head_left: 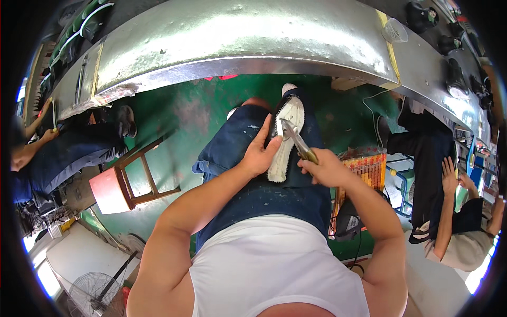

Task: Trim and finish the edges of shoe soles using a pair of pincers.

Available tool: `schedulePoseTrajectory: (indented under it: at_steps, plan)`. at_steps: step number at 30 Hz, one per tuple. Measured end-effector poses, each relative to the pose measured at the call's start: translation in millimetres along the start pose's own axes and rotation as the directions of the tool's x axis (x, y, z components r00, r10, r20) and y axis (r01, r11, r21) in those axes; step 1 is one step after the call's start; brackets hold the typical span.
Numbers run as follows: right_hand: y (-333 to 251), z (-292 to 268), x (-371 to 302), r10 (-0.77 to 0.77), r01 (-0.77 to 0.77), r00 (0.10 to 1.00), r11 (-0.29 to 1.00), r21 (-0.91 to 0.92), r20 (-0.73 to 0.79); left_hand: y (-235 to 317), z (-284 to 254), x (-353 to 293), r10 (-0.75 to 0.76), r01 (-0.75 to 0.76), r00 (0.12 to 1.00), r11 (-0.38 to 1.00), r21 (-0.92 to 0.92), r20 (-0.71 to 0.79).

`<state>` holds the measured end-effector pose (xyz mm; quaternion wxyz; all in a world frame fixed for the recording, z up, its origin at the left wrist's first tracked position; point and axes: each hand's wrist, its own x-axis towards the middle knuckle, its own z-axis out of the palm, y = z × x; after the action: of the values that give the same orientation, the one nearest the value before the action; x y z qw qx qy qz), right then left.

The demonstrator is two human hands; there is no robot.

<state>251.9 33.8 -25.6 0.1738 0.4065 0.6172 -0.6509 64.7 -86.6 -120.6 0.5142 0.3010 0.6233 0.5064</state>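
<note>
A shoe (280, 161) lies sole side up across my lap, its pale underside ringed by a gathered, jagged edge with a dark upper showing at the toe. My left hand (262, 150) grips its left side, index finger stretched along the edge and thumb pressing on the underside. In my right hand (325, 168) is a pair of pincers (299, 141), its handles partly hidden by the closed fingers. The metal head of the pincers rests at the middle of the shoe, near my left thumb. Whether its jaws grip the edge I cannot make out.
A metal-topped bench (237, 39) curves across the front, with a clear plastic cup (395, 30) on it. A wooden stool (142, 177) lies to the left. Co-workers sit on both sides. Right of my legs stands a beaded seat mat (369, 168); a fan (95, 296) is at lower left.
</note>
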Motion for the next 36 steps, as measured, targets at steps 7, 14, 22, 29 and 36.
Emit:
schedulePoseTrajectory:
  at_steps: [7,14,22,29,36]
  plan:
    - [29.2,21.0,26.5,-0.110,0.124,0.992,0.929,0.350,-0.058,4.3,-3.4,-1.9,0.039,-0.041,0.999,0.997,0.060,0.031]
    - [54.3,17.5,19.9,-0.113,-0.073,0.972,0.686,0.724,0.205,35.1,-2.8,-3.1,0.295,-0.338,0.940,0.740,0.582,0.171]
    - [13.6,-27.6,-6.5,-0.018,0.016,1.000,0.997,0.081,0.017,48.4,0.6,2.1,0.171,-0.243,0.970,0.730,0.638,0.173]
    - [-16.5,-34.3,-1.3,-0.230,0.223,0.949,0.973,-0.060,-0.214,52.7,2.4,-1.8,0.199,-0.283,0.959,0.742,0.608,0.203]
    - [-30.3,-39.8,22.3,-0.222,0.172,0.966,0.937,-0.305,-0.136,47.9,-0.4,-3.0,0.155,-0.312,0.948,0.639,0.703,0.279]
